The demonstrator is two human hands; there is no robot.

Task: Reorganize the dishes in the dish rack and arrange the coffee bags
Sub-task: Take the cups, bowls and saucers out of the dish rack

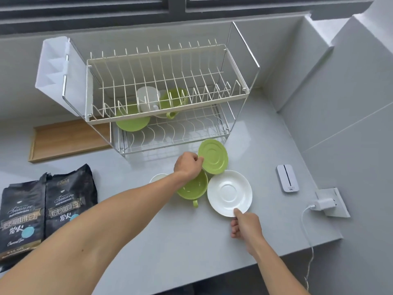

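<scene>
1. A person's left hand [188,165] pinched the left rim of a round green ceramic saucer [213,159], fingers closed on the edge, the saucer tilted up off the grey countertop [170,241] just in front of the rack.
2. The right hand [245,226] gripped the near rim of a round white ceramic saucer [229,192], thumb on top and fingers curled beneath; the saucer extended from the hand toward 12 o'clock.
3. The green saucer stood at 3 o'clock of the left hand, and its lower edge lay close to the white saucer's far rim at 11 o'clock.
4. A green ceramic cup with a small handle [192,189] sat on the counter directly under the left wrist, touching the white saucer's left edge; a white dish [158,177], partly hidden by the forearm, sat at the cup's 9 o'clock.
5. The two-tier white wire dish rack [168,92] stood at 12 o'clock of both hands, its lower tier holding a green plate [131,122], a white mug [147,99] and a green cup [174,99].
6. Two black coffee bags [42,209] stood side by side, touching, at 9 o'clock, well apart from the hands.
7. A wooden tray [68,139] lay left of the rack; a small white device [287,177] and a white plug with cable [323,204] lay at 3 o'clock.
</scene>
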